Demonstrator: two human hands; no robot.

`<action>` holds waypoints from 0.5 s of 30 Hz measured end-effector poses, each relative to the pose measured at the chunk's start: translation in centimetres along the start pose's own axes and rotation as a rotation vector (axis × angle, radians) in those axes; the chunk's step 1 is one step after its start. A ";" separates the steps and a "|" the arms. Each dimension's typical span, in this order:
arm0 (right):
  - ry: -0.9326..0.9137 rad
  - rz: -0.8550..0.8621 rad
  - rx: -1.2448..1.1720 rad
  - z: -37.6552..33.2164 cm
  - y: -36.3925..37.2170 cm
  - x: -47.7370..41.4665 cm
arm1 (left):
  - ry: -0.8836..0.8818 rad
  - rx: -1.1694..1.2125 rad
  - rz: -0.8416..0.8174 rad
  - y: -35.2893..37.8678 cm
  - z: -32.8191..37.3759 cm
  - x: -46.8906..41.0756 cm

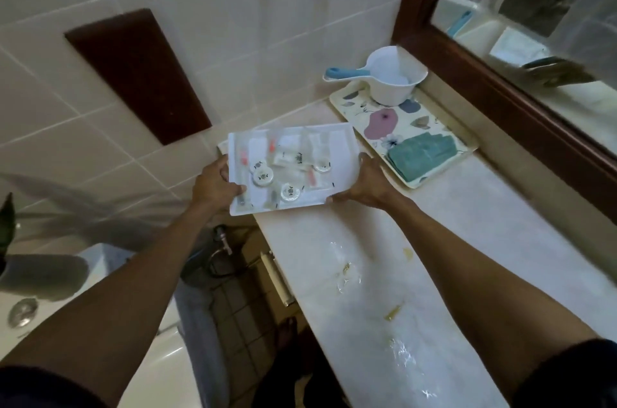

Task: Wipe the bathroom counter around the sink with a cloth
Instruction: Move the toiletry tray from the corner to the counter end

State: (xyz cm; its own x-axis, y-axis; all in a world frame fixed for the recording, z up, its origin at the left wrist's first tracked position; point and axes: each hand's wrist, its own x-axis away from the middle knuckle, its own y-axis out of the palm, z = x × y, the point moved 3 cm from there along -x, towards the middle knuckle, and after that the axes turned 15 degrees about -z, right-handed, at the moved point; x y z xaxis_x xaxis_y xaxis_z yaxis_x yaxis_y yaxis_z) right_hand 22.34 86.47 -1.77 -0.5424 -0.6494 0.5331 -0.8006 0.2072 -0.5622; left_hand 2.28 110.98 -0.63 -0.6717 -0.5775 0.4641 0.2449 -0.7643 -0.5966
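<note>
A white tray [340, 143] of small wrapped toiletries sits at the far left end of the pale marble counter [467, 217], hanging partly over its edge. My left hand [215, 185] grips the tray's left rim and my right hand [365, 187] grips its near right corner. A folded teal cloth [419, 157] lies on a floral tray [377, 120] just right of the white one, untouched. Wet patches and yellowish spots [347, 269] mark the counter nearer to me. The sink is out of view.
A white dipper with a blue handle [389, 80] stands on the floral tray's far end. A wood-framed mirror [500, 97] runs along the counter's right side. Tiled wall lies behind; a bathtub [157, 364] and pipes sit low on the left.
</note>
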 end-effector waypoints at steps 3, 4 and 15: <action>0.030 -0.042 0.061 -0.5 0.5 -1.9 | -0.025 0.003 -0.014 -0.2 -0.6 -1.2; 0.036 -0.045 0.068 -0.6 0.6 -2.4 | -0.036 0.000 -0.019 -0.2 -0.7 -1.4; -0.007 0.006 0.085 -1.3 0.4 -6.3 | -0.061 -0.020 0.001 0.3 -2.3 -3.4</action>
State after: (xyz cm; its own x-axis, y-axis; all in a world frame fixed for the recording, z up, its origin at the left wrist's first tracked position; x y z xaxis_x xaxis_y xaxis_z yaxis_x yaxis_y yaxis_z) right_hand 25.09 91.57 -4.52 -0.5448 -0.6538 0.5251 -0.7728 0.1482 -0.6172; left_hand 3.03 113.43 -3.92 -0.6271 -0.5955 0.5021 0.2310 -0.7577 -0.6103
